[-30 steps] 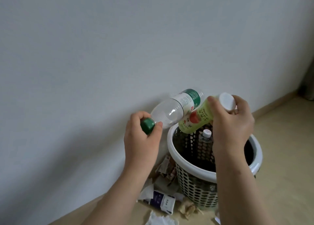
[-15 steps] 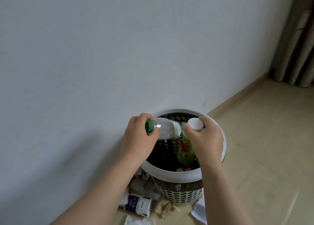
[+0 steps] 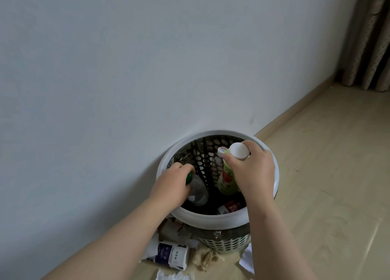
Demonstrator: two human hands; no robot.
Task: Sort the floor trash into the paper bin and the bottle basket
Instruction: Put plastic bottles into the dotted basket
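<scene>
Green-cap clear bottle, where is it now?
Head view: the clear bottle is inside the white basket, left half, gripped at its green-cap end by the left hand, left of the yellow-green bottle in the right hand.

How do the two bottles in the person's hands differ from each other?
The clear bottle is see-through with a green cap; the yellow-green bottle is opaque with a white cap. The left hand grips the clear bottle, the right hand the yellow-green bottle. Both hang cap-up inside the white basket.
</scene>
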